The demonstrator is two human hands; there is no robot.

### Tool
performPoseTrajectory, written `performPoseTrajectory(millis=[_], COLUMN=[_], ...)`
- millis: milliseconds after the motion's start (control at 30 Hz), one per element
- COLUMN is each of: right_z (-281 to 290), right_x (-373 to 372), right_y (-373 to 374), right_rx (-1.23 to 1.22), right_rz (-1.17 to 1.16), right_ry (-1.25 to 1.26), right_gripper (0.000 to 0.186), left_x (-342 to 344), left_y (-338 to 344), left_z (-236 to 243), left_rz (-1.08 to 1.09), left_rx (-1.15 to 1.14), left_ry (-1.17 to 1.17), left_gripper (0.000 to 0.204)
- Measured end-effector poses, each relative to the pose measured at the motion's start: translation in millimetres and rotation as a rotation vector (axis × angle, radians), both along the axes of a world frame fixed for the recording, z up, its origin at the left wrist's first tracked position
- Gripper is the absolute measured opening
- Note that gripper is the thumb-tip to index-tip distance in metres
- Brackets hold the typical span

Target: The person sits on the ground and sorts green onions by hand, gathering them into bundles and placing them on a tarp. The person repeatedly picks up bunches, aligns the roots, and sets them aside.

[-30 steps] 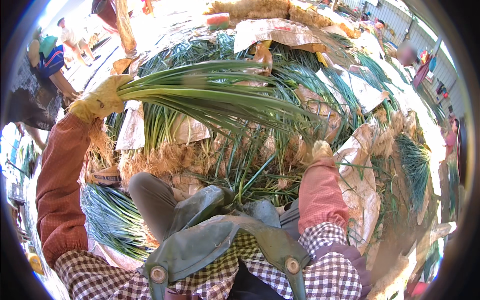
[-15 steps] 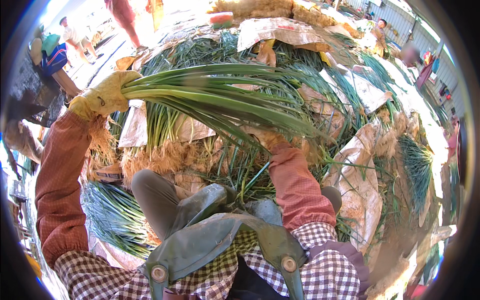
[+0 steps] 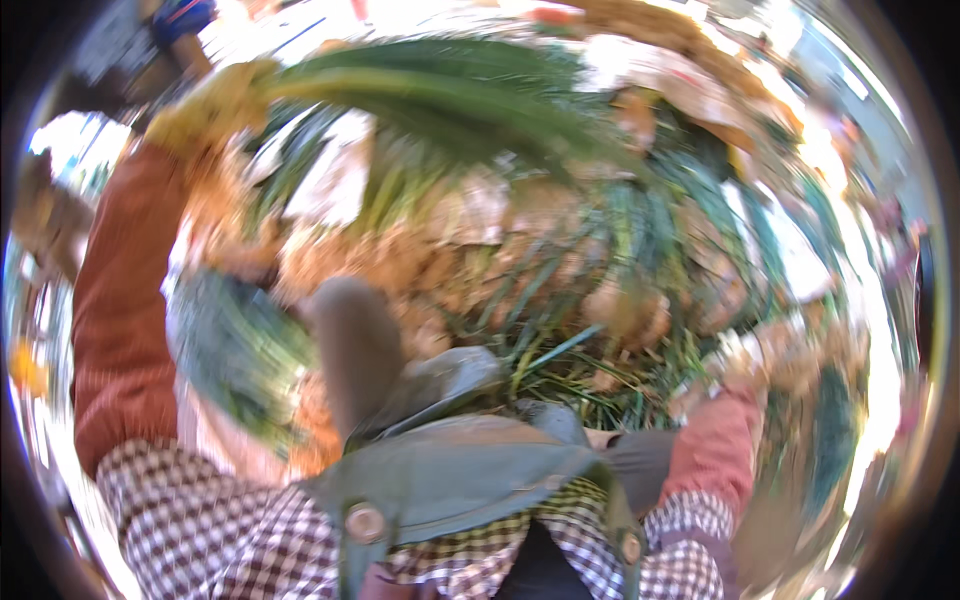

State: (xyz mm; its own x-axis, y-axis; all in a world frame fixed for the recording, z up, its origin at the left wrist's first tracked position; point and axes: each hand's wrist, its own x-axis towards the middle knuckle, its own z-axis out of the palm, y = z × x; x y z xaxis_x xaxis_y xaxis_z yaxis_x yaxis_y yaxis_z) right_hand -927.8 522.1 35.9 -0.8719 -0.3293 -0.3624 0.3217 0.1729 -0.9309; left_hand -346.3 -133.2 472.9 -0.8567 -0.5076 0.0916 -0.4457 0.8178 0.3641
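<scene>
My left hand, in a yellowish work glove, is closed round a bunch of green onions near its root end. The long green leaves stretch to the right above the heap, and pale roots hang below the glove. My right hand is far out to the right, beside pale roots and light sheeting. Motion blur smears its fingers, so what they hold, if anything, does not show.
More green onions lie in front, their roots toward me, with pale sacking among them. Another bunch rests by my left knee. Loose cut leaves litter the ground. A blue-clothed person is partly visible at far left.
My right hand has left the leaves of the bunch and swung right and toward me. The bunch stays in my left hand. The whole view has shifted and blurred.
</scene>
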Motion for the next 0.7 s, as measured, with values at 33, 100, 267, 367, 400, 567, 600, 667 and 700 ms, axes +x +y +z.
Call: performPoseTrajectory(millis=[33, 100, 267, 367, 400, 567, 600, 667, 700], right_z=[-4.4, 6.6, 36.3, 39.4, 42.3, 50.6, 46.3, 35.0, 32.2], right_x=[11.7, 20.8, 31.8, 35.1, 36.8, 29.1, 25.5, 36.2, 39.0], right_y=[0.9, 17.1, 2.9, -29.3, -39.0, -77.4, -79.6, -96.3, -104.1], right_rx=[0.142, 0.290, 0.506, 0.577, 0.601, 0.620, 0.654, 0.735, 0.792], right_rz=[-0.022, -0.043, 0.061, 0.159, 0.187, 0.340, 0.408, 0.377, 0.431], right_ry=[0.025, 0.035, 0.068, 0.085, 0.087, 0.157, 0.135, 0.167, 0.182], right_gripper=[0.029, 0.029, 0.029, 0.030, 0.031, 0.034, 0.036, 0.039, 0.041], left_x=[22.5, 76.5, 245.0, 312.7, 328.3, 304.1, 277.4, 231.9, 264.1], left_y=[-25.0, -81.4, -73.2, -54.5, -48.1, 26.8, 52.0, 101.2, 112.5], left_z=[10.2, 5.9, -15.9, -41.3, -56.0, -188.2, -219.8, -290.0, -365.4], left_rz=[0.088, 0.186, 0.901, 1.148, 1.211, 1.583, 1.611, 1.707, 1.743], left_rx=[-0.211, -0.637, -0.353, -0.318, -0.299, 0.102, 0.243, 0.492, 0.521], left_ry=[-0.052, -0.049, 0.180, 0.329, 0.363, 0.496, 0.799, 1.082, 0.804], left_gripper=[0.030, 0.031, 0.032, 0.032, 0.033, 0.041, 0.040, 0.046, 0.056])
